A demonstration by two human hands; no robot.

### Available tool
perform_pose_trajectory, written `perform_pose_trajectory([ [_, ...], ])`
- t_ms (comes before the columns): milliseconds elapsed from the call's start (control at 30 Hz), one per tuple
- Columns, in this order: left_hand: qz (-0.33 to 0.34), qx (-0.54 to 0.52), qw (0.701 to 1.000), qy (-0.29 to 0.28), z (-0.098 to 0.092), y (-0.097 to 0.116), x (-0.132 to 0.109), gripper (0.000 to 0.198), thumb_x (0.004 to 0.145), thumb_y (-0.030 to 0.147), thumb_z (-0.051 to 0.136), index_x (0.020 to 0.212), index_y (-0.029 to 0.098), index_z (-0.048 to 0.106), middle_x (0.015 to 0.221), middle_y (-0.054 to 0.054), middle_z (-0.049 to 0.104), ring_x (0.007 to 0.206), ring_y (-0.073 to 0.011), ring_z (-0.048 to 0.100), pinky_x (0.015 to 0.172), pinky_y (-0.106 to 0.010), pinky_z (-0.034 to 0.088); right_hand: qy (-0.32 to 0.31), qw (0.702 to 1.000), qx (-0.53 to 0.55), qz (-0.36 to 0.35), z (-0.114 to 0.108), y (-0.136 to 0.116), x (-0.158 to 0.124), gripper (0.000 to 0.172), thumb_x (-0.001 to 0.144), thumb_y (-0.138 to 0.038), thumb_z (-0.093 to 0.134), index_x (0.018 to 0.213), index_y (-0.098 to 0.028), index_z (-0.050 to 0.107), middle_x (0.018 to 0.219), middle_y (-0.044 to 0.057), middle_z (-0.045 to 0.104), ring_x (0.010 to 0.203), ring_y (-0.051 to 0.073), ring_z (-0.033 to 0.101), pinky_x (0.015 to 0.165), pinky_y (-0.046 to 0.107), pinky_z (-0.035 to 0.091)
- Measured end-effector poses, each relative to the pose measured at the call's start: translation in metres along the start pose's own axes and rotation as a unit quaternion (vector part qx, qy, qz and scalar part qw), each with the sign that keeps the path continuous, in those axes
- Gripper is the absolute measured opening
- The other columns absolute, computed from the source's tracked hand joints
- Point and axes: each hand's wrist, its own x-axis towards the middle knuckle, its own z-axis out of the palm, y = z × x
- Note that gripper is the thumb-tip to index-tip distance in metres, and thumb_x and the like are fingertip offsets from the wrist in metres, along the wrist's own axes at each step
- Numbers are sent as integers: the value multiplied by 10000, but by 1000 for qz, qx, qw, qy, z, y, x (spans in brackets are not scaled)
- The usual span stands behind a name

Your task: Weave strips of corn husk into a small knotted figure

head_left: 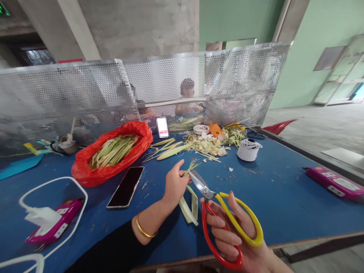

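Along the near edge of the blue table (284,197), right hand (227,235) wrapped round red-and-yellow-handled scissors (209,194). Just ahead, left hand (174,185) pinches a green leaf sprig (193,165) between thumb and fingers; blade tips right beside it, bite not certain. Step, by my judgement: snipping the frayed end; calls for a steady pinch, fingertips clear of the blades. Farther off, red plastic bag (82,167), mouth wide, holds loose leaf strips (113,151). Behind: perforated metal screen (241,76).
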Motion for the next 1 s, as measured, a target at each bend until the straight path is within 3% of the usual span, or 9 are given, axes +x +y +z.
perform_pose_trajectory([
  [267,-2,5,1000,-10,0,-1,2,646,713,20,590,1349,64,484,690,-14,722,630,-160,674,637,-274,578,40,999,-4,-10,7,5,4,390,932,-508,500,793,-152,574,596,-78,422,336,-19,140,304,126,258],
  [500,-35,-43,998,-14,2,1,1,641,709,12,624,1332,100,500,755,-41,755,677,-170,701,620,-246,565,82,996,-32,-7,6,6,6,330,830,-486,670,887,-166,611,555,-103,400,326,-25,99,275,112,218],
  [600,-64,-85,994,-16,1,-2,4,605,704,14,664,1288,95,531,767,-54,754,635,-153,691,595,-231,551,122,990,-67,-3,4,6,2,364,816,-524,663,899,-177,595,556,-100,415,316,-19,142,276,116,232],
  [700,-115,-139,983,-23,-1,-6,9,432,704,65,718,1123,90,619,808,-87,749,608,-141,687,568,-217,536,199,965,-169,-2,3,-1,-7,387,843,-568,597,829,-183,560,558,-90,439,310,-7,196,284,128,247],
  [800,-145,-170,974,-36,-5,-10,14,217,713,143,749,906,93,663,855,-119,743,625,-142,694,552,-202,524,255,890,-378,-20,0,-22,-17,466,849,-608,547,661,-187,480,441,-92,386,295,19,245,300,147,245],
  [900,-171,-199,964,-49,-6,-11,17,151,726,161,742,840,107,659,884,-118,741,618,-134,689,539,-200,523,268,758,-593,-30,-2,-56,-20,438,822,-614,559,705,-196,498,444,-73,435,312,53,320,330,177,246],
  [933,-179,-207,960,-52,-6,-12,17,138,731,160,736,832,110,656,886,-115,740,612,-131,686,538,-202,525,295,702,-646,-53,-3,-69,-19,394,802,-594,583,844,-206,535,518,-60,502,333,77,372,349,199,276],
  [967,-186,-214,957,-55,-6,-12,17,127,734,158,732,822,111,653,885,-114,740,608,-129,683,538,-204,526,327,622,-707,-78,-4,-81,-17,407,776,-559,612,986,-216,544,578,-42,555,366,111,435,376,223,306],
  [1000,-192,-220,955,-57,-6,-11,17,121,733,159,732,808,112,649,882,-112,740,604,-127,680,538,-205,526,345,516,-778,-102,-4,-93,-15,435,785,-504,613,1104,-219,537,654,-8,607,464,154,530,437,242,342],
])
